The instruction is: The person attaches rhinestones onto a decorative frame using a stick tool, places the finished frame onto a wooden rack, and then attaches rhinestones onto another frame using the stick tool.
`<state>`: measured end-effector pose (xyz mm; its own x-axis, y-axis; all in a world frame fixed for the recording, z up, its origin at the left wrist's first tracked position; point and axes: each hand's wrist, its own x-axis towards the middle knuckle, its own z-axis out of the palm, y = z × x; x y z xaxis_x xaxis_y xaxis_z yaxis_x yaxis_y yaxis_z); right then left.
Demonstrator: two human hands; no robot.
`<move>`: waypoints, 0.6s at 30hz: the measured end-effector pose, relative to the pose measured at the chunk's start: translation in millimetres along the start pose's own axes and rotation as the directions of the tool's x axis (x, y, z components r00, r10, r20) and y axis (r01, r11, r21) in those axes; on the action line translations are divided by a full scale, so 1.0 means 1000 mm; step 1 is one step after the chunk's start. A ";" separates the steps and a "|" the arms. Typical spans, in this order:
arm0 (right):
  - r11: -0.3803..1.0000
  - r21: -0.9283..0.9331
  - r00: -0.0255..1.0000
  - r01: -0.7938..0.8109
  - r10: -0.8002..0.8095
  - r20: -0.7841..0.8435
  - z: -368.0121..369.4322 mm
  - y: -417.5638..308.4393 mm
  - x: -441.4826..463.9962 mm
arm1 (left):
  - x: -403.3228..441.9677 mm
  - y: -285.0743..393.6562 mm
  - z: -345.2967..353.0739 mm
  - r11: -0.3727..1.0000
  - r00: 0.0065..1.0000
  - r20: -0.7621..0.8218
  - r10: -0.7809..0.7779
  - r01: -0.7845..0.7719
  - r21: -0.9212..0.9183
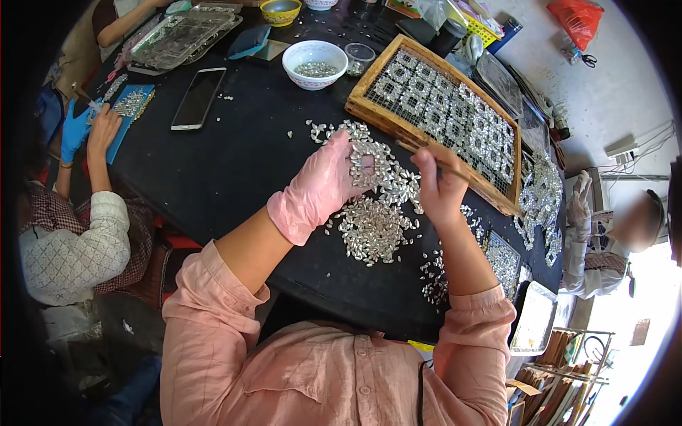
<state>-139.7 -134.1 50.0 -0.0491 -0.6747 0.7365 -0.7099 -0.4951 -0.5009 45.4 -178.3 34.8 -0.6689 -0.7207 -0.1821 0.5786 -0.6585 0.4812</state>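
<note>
Pink shirt [320, 369] and sleeves nearest, reaching over dark desk [227, 184]. Square ornament [364, 175] held above the desk at centre, over loose stones; face turned up to camera, sides about equal so no clear long axis. Silvery, glittery, ring of clear stones around open middle. Left hand [316, 181], pink-gloved, pinches ornament by its left side; exact finger placement hard to see. Right hand [442, 184], bare, pinches thin stick [407, 147] between thumb and fingers; stick's long axis runs far-left to near-right, tip pointing left and far, just beside ornament, contact unclear. Stone pile [373, 231] just near of ornament, silvery, drop-shaped pieces. Far right, wooden tray [373, 121] with mesh base, rows of similar square ornaments. Beyond the hands, white bowl [312, 82] with stones inside, clear cup right of it. Left, phone [198, 99] lying flat. Far left, co-worker's blue-gloved hand [74, 135] beside blue board [121, 138] covered in stones.
</note>
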 end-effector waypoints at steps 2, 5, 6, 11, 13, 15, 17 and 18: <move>0.978 0.082 0.981 -0.194 0.193 0.026 0.001 0.006 0.000 | 0.001 0.005 0.001 0.999 0.999 -0.029 0.015 -0.016 -0.027; 0.908 0.122 0.911 -0.401 0.381 0.158 0.001 0.014 -0.001 | 0.002 0.018 -0.006 0.990 0.994 -0.072 0.085 -0.092 -0.106; 0.907 0.121 0.908 -0.403 0.379 0.180 0.002 0.014 -0.002 | 0.000 0.022 -0.006 0.986 0.989 -0.097 0.107 -0.118 -0.117; 0.899 0.064 0.873 -0.432 0.400 0.279 0.005 0.007 -0.001 | -0.004 0.032 -0.006 0.973 0.983 -0.122 0.139 -0.158 -0.166; 0.896 0.043 0.860 -0.443 0.411 0.302 0.007 0.008 -0.001 | -0.004 0.032 -0.007 0.976 0.986 -0.106 0.126 -0.142 -0.165; 0.899 0.021 0.859 -0.436 0.409 0.309 0.009 0.014 -0.003 | -0.002 0.029 -0.006 0.979 0.987 -0.112 0.114 -0.131 -0.155; 0.895 0.111 0.886 -0.432 0.398 0.237 0.010 0.016 -0.004 | -0.002 0.025 -0.001 0.987 0.985 -0.149 0.089 -0.107 -0.121; 0.891 0.155 0.897 -0.427 0.394 0.201 0.010 0.015 -0.003 | -0.003 0.024 0.000 0.990 0.983 -0.167 0.076 -0.095 -0.104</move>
<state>-143.7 -144.7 35.3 -0.1829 -0.9102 0.3717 -0.5026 -0.2384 -0.8310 61.1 -191.6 47.0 -0.5351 -0.7950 -0.2858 0.6849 -0.6063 0.4041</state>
